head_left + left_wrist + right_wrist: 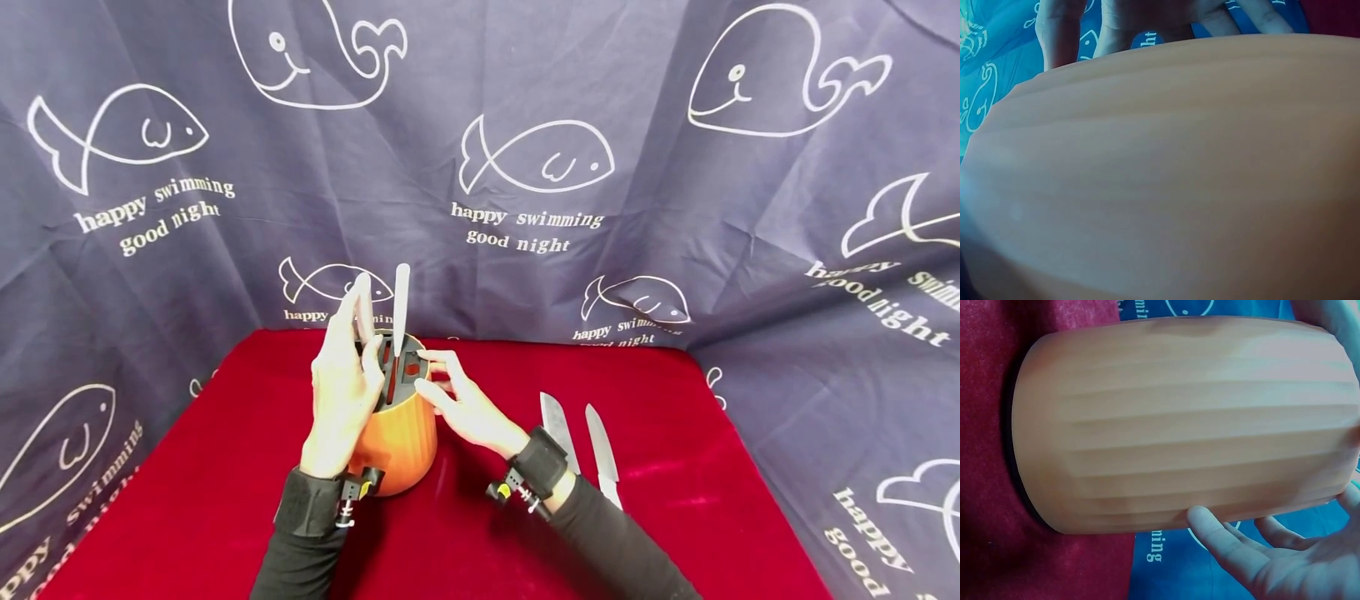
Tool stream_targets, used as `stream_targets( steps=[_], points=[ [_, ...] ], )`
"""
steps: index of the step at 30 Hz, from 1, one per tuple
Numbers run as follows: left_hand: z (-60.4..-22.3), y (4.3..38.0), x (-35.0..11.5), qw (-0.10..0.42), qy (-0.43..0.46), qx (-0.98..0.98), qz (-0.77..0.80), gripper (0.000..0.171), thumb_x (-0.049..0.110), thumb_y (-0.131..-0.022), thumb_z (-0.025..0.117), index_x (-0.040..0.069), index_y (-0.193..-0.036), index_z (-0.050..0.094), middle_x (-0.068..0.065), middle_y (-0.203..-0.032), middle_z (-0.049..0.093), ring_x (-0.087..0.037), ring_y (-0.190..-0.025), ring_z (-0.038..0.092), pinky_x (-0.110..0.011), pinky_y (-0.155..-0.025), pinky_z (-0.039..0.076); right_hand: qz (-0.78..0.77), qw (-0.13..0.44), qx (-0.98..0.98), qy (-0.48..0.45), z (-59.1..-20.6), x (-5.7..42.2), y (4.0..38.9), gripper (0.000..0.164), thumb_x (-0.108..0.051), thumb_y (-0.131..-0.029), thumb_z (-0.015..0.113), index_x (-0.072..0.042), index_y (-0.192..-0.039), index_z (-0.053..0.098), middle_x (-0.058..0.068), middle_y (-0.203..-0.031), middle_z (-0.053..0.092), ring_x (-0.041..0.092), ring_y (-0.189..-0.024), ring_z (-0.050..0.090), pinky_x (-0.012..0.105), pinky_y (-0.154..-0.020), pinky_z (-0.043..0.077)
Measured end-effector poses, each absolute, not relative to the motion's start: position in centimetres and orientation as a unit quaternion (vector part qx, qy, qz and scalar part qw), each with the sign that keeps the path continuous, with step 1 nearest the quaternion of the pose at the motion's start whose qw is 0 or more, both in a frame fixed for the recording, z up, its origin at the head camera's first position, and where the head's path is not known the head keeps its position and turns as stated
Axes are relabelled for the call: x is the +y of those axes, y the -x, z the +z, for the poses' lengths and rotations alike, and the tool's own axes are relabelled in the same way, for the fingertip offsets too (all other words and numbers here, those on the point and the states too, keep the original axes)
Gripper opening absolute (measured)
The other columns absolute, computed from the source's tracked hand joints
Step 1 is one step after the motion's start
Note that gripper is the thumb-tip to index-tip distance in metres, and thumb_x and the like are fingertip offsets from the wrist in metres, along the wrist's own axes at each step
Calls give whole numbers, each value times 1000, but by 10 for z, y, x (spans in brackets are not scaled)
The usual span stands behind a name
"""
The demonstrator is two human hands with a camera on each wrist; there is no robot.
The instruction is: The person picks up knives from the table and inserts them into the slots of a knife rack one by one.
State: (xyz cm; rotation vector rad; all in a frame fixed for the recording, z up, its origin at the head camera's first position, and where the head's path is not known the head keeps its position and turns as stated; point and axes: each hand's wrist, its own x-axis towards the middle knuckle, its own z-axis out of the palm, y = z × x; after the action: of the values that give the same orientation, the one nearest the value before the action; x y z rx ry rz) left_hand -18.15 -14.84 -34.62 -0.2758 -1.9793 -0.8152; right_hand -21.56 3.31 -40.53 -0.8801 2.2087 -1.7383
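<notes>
An orange, ribbed knife block (401, 446) with a dark slotted top stands upright on the red cloth. One knife with a white handle (402, 300) is in a slot, handle up. My left hand (341, 383) is along the block's left side, its fingers straight and pointing up past the rim, thumb by the slots. On the right, my right hand (468, 404) touches the rim with loosely bent fingers and thumb. In the right wrist view a fingertip (1197, 515) meets the block's side (1197, 437). The block's wall (1166, 169) fills most of the left wrist view.
Two knives lie on the red cloth (675, 500) to the right: a broad-bladed one (557, 421) and a pointed one (602, 437), their lower parts partly behind my right forearm. A grey-blue curtain (420, 208) printed with fish and whales hangs around the table.
</notes>
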Motion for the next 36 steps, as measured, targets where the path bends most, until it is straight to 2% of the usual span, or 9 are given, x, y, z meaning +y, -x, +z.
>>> stream_targets(
  steps=[2, 4, 8, 14, 16, 23, 28, 33, 36],
  points=[
    [-346, 182, -149, 465, 113, -812, -333, 74, -7, -90, 62, 18, -156, 40, -13, -149, 55, -35, -126, 62, -54, -94, 55, -590, 99, 743, 299, -405, 33, 216, 47, -24, -105, 56, -26, -147, 34, 13, -140, 51, 29, -121, 64, 35, -88, 60],
    [-345, 182, -149, 463, 112, -814, -333, 75, -7, -90, 62, 19, -156, 39, -12, -150, 55, -34, -127, 61, -53, -95, 55, -591, 98, 743, 299, -405, 33, 216, 48, -23, -104, 56, -27, -146, 34, 12, -141, 52, 28, -120, 65, 33, -87, 59],
    [-344, 182, -149, 458, 108, -817, -333, 75, -6, -91, 63, 20, -156, 39, -14, -147, 56, -36, -121, 64, -55, -91, 56, -589, 88, 746, 297, -404, 32, 216, 47, -23, -104, 56, -27, -146, 35, 11, -140, 52, 28, -117, 66, 32, -84, 59],
    [-346, 183, -150, 433, 87, -835, -328, 80, -3, -90, 65, 29, -158, 36, -11, -148, 57, -37, -119, 65, -56, -86, 58, -591, 92, 744, 296, -405, 32, 216, 48, -23, -104, 56, -26, -147, 34, 11, -141, 52, 28, -117, 66, 34, -86, 60],
    [-347, 183, -150, 431, 85, -839, -323, 81, -3, -90, 66, 30, -157, 37, -11, -144, 59, -39, -112, 68, -57, -80, 58, -593, 94, 741, 299, -406, 32, 216, 48, -22, -105, 55, -26, -147, 34, 12, -142, 51, 29, -118, 66, 36, -88, 61],
    [-348, 181, -150, 430, 89, -844, -308, 81, 0, -89, 70, 29, -157, 37, -16, -131, 64, -43, -95, 70, -58, -72, 58, -595, 92, 739, 302, -408, 32, 214, 48, -22, -105, 55, -25, -148, 33, 12, -142, 50, 30, -118, 65, 35, -87, 61],
    [-348, 181, -149, 424, 86, -849, -303, 79, -1, -90, 67, 28, -158, 37, -12, -141, 62, -42, -101, 70, -56, -74, 59, -593, 89, 743, 298, -408, 32, 213, 47, -24, -104, 56, -27, -146, 35, 11, -140, 51, 29, -118, 66, 33, -85, 60],
    [-347, 183, -149, 439, 95, -854, -261, 66, 5, -95, 65, 18, -156, 42, -9, -149, 57, -37, -121, 65, -54, -83, 59, -593, 90, 742, 298, -406, 32, 213, 47, -23, -104, 56, -28, -146, 35, 9, -139, 52, 29, -118, 66, 33, -85, 60],
    [-346, 183, -149, 447, 97, -852, -253, 65, 4, -94, 66, 15, -154, 44, -12, -145, 59, -37, -117, 66, -54, -84, 59, -593, 88, 741, 303, -405, 32, 214, 47, -23, -105, 56, -26, -146, 35, 11, -140, 52, 30, -117, 66, 33, -86, 60]
  ],
)
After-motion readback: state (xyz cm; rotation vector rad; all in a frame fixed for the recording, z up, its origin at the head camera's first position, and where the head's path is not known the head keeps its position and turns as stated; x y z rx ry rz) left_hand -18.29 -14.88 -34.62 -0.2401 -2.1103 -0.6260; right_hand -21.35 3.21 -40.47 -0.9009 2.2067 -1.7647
